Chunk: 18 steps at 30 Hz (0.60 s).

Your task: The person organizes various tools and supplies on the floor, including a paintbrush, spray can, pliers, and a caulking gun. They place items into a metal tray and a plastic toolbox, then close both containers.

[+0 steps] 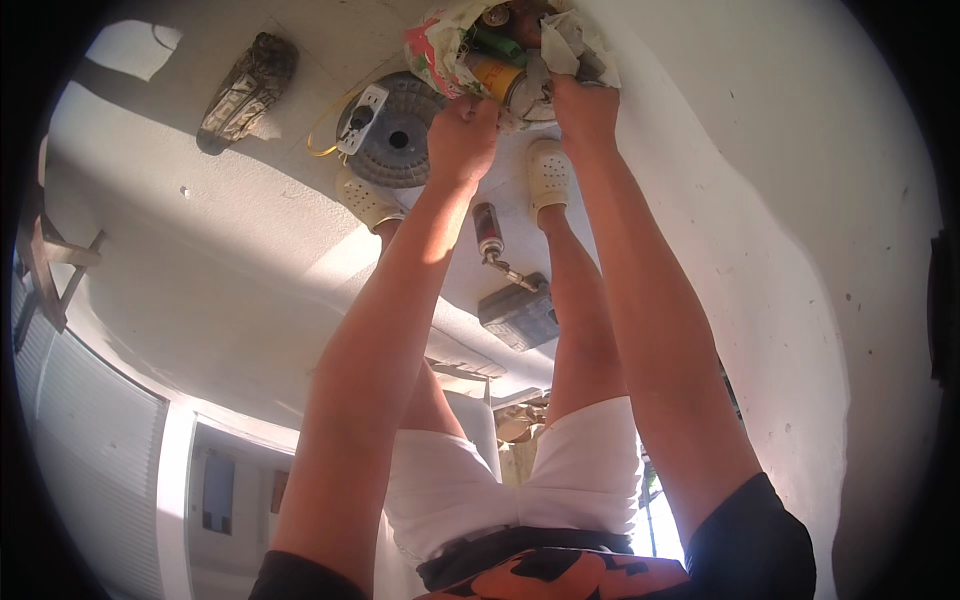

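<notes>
Both my arms stretch forward to a plastic bag (pixel 432 52), white with red and green print, at the far top of the view. My left hand (pixel 463 137) is closed on the near left part of its rim. The right one (pixel 586 115) grips the rim at the near right, beside a crumpled pale wrapping (pixel 563 42). Between my hands the bag's mouth gapes, showing a yellow can (pixel 497 78) lying tilted and a green item (pixel 497 44). Other contents are jumbled and hard to make out.
A grey round ribbed base (pixel 408 163) lies left of the bag, with a white power strip (pixel 376 100) on it. Near my clogs (pixel 548 170) lie a gas torch (pixel 488 232) and a dark case (pixel 515 315). A camouflage-patterned item (pixel 248 95) lies far left; a pale wall rises right.
</notes>
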Each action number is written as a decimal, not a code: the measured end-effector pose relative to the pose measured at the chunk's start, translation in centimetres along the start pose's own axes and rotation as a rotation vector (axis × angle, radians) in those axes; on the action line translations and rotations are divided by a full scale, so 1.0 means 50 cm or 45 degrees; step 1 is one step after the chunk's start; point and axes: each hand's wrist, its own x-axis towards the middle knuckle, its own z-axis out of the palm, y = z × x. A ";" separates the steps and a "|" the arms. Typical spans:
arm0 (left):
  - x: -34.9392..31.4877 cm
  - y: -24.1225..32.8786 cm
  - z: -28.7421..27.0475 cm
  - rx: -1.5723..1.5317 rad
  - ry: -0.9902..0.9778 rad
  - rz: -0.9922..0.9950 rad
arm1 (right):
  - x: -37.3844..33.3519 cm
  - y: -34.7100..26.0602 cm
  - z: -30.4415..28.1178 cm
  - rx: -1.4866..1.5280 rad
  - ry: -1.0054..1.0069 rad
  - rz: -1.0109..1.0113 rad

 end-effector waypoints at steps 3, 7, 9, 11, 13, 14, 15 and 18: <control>-0.030 -0.002 -0.031 0.250 -0.061 0.169 | 0.049 0.021 0.033 -0.382 -0.030 0.145; -0.068 0.011 -0.051 0.216 -0.229 0.198 | 0.089 0.003 0.061 -0.935 -0.068 0.048; -0.074 0.019 -0.060 0.168 -0.278 0.112 | 0.062 -0.012 0.044 -0.689 -0.093 0.029; -0.074 0.021 -0.075 0.125 -0.224 0.236 | -0.010 -0.014 -0.001 -0.457 -0.013 -0.135; -0.072 0.015 -0.090 0.064 -0.156 0.357 | -0.113 0.012 -0.058 -0.263 0.136 -0.235; -0.067 0.010 -0.092 0.020 -0.123 0.430 | -0.176 0.039 -0.088 -0.216 0.180 -0.110; -0.063 0.003 -0.093 0.038 -0.140 0.370 | -0.227 0.074 -0.109 -0.141 0.258 -0.052; -0.034 -0.016 -0.067 -0.267 -0.350 0.472 | -0.366 0.226 -0.148 -0.653 0.081 0.330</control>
